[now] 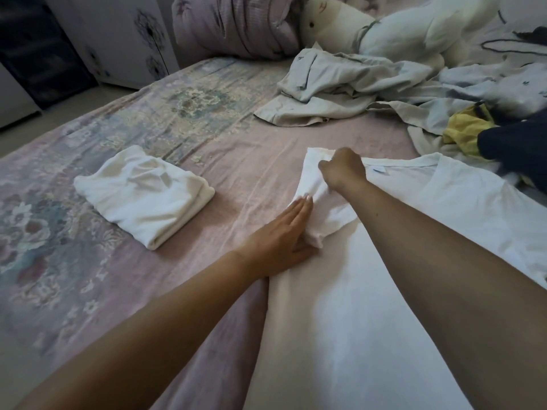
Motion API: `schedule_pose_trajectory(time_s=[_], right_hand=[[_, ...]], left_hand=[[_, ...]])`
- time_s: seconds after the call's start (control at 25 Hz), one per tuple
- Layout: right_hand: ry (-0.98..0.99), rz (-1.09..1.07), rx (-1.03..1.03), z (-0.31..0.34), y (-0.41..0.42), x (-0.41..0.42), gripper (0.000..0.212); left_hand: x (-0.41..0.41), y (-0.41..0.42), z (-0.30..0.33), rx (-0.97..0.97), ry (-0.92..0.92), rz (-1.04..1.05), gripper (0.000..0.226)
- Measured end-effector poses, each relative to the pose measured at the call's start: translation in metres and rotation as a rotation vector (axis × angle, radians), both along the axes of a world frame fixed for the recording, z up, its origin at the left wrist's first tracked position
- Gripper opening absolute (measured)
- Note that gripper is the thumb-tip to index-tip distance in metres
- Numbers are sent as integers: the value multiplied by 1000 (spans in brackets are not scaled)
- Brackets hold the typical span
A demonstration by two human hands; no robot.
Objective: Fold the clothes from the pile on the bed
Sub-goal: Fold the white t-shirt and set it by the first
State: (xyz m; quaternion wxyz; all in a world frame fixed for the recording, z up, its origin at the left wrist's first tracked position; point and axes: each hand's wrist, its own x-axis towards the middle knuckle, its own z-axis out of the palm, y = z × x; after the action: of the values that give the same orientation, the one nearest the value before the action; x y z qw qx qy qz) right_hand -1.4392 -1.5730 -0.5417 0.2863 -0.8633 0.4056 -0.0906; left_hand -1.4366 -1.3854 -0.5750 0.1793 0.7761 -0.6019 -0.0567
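From the head camera, a plain white cotton T-shirt (384,276) lies spread flat on the pink floral-patterned bed sheet (165,128), its neckline with a small blue label pointing away from the person. Its left side is turned inward over the body, and the sleeve is bunched in soft creases there. The left hand (284,235) lies flat at that folded edge, fingers (299,213) straight and pressed together, touching the sleeve cloth. The right hand (343,168) grips the shoulder fold near the collar, its fingers curled round the fabric. To the left, well apart, sits a folded white garment (145,193). Beyond lies a rumpled pile of pale grey, yellow and dark clothes (414,96), with a white plush toy (355,28) behind it.
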Motion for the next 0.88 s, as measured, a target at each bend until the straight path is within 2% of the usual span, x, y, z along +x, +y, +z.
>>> schedule_pose_trajectory(time_s=[0.08, 0.16, 0.24, 0.28, 0.32, 0.4, 0.44, 0.48, 0.6, 0.72, 0.8, 0.88], right_hand=[[133, -17, -42, -2, -3, -2, 26], [170, 40, -34, -4, -3, -4, 32], [111, 88, 65, 3, -5, -9, 49], [168, 109, 139, 12, -6, -15, 56], [285, 146, 201, 23, -7, -21, 60], [664, 262, 222, 36, -13, -34, 55], [753, 315, 212, 40, -15, -39, 50], [731, 351, 207, 39, -18, -40, 45], [345, 184, 402, 33, -30, -40, 13], [501, 147, 415, 29, -29, -49, 32], [477, 115, 396, 27, -24, -49, 46], [424, 198, 148, 23, -17, -44, 48]], left_hand=[[-1, -2, -4, 45, 50, -30, 50], [4, 1, -4, 5, 51, -30, 48], [9, 5, -5, -82, -5, 8, 48], [10, 6, -7, -97, -14, 42, 48], [9, 6, -7, -85, 4, 73, 52], [6, 1, -7, -71, -43, 63, 62], [3, -4, -5, -75, -64, 65, 62], [0, -6, -2, -69, -54, 78, 58], [-1, -4, 3, -81, 83, 32, 48], [3, 1, 1, 34, 0, -92, 50], [-1, 4, 1, 106, -88, -154, 60], [-6, 2, 8, 169, -82, -110, 73]])
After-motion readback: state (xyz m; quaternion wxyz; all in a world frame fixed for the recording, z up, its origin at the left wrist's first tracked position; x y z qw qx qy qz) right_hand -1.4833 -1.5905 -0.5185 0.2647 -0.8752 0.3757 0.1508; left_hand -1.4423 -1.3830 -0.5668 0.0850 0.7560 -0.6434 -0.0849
